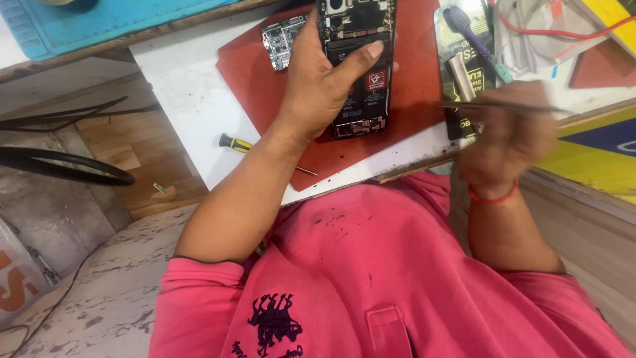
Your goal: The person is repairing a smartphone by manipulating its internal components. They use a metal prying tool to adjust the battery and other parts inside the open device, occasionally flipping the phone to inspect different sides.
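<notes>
At the far left: a blue silicone work mat [99, 23] lies on the far corner, its ridged edge showing; nearer, black cables [59, 166] loop over a wooden ledge.
Tabletop: a white tabletop [185, 106] carries a dark red rectangular mat [417, 86], with a chipped wooden near edge.
Screwdriver: a small screwdriver with a yellow and black handle [235, 142] lies on the white surface just left of the red mat, its thin shaft reaching onto the mat's near corner, under the left forearm.
Circuit board: a small green circuit board [279, 41] rests on the red mat, just beside the left hand, on its far left side.
Left hand: the left hand [318, 86] is wrapped round the opened black smartphone with its back cover off [361, 86]; the thumb lies across the black battery, the other fingers curl behind the phone's left edge.
Phone: it lies lengthwise over the middle of the red mat, its camera end far, inner parts facing up.
Right hand: the right hand [510, 139], blurred, is closed on slim metal tweezers [497, 106] held level, well right of the phone, over the tabletop's near edge; a red thread band circles the wrist.
Packet: a black and yellow packet [464, 66] with a purple-handled brush on it lies just beyond the tweezers.
Far right: red wires [563, 32] and a yellow and blue box [596, 152].
</notes>
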